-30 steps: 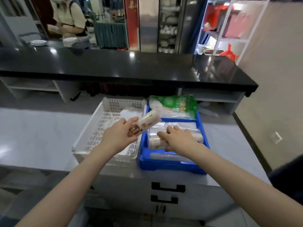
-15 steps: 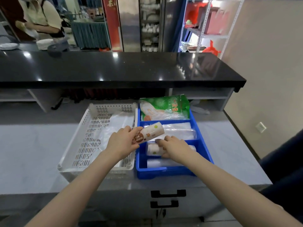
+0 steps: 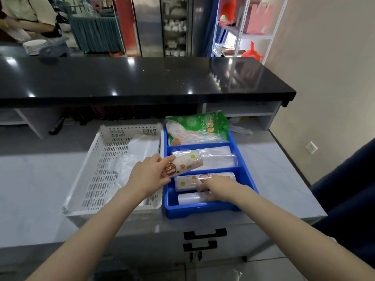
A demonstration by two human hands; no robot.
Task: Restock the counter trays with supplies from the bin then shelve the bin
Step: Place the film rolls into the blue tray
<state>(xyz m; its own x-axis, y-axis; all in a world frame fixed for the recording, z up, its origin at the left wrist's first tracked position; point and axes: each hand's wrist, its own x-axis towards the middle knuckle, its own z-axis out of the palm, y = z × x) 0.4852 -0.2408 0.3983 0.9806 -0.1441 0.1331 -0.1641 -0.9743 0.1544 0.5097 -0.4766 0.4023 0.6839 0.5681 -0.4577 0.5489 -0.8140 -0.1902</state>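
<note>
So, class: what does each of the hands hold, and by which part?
Left hand grips a printed roll by its left end. Right hand rests on rolls in the blue tray; whether it grips one cannot be told.

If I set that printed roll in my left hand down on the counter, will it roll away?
Probably: the printed roll looks cylindrical, so it may roll on the smooth counter. Its glossy wrapper may be slippery. It seems light, since the left hand lifts it by one end.
</note>
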